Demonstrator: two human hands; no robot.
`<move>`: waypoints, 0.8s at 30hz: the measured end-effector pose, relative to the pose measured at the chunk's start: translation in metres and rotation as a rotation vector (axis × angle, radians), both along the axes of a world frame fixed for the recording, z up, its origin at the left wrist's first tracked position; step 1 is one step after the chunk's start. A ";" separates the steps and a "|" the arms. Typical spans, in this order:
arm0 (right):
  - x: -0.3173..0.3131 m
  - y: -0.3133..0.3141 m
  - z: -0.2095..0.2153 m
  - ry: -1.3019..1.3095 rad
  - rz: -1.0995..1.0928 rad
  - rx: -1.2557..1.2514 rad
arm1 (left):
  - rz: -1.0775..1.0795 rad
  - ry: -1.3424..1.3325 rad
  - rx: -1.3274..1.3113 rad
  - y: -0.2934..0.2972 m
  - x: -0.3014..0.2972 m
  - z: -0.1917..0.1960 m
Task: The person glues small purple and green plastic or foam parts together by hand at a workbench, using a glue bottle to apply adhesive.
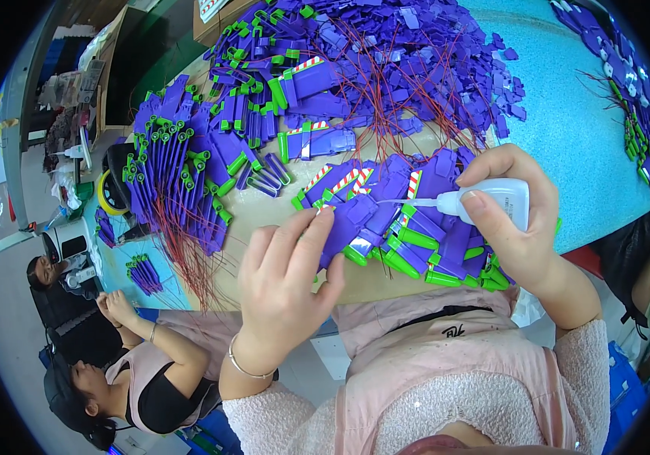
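My left hand [283, 277] pinches a flat purple plastic piece [349, 218] between thumb and fingers, just above the tabletop. In my right hand [518, 220] is a translucent white squeeze bottle [508, 199], lying sideways with its long thin nozzle pointing left. The nozzle tip is at the upper right edge of the purple piece; whether it touches cannot be made out. Under and beside both hands lies a batch of purple parts with green ends [408, 246], several with red-and-white striped strips.
A large heap of loose purple pieces [431, 61] with thin red wires covers the far table. At left stand purple-and-green assemblies [173, 163] with trailing red wires [188, 250]. Beyond them sits a yellow tape roll [105, 193]. A co-worker [143, 364] sits at the lower left.
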State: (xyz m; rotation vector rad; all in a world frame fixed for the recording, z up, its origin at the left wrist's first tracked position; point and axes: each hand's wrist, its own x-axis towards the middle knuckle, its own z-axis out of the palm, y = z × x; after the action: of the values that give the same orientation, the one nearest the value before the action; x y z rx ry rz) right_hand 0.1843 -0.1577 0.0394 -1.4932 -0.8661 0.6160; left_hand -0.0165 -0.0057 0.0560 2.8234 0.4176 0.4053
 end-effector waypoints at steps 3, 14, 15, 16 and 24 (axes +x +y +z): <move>-0.005 0.001 0.003 0.052 0.034 -0.012 | 0.013 0.004 0.085 -0.004 0.000 -0.001; -0.009 -0.001 0.001 -0.034 0.052 -0.024 | 0.019 0.001 0.125 -0.007 -0.001 -0.002; -0.008 -0.001 0.001 -0.034 0.050 -0.025 | 0.016 -0.003 0.149 -0.007 -0.001 -0.002; -0.008 0.000 0.003 -0.027 0.047 0.000 | 0.014 -0.003 0.148 -0.008 -0.001 -0.001; -0.009 0.004 0.011 -0.044 0.070 -0.034 | 0.007 0.047 0.305 -0.016 -0.003 0.004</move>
State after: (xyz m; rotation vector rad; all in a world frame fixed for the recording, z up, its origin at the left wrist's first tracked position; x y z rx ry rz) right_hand 0.1751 -0.1537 0.0504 -1.5172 -0.9493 0.6535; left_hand -0.0190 -0.0220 0.0600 3.1328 0.4050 0.4380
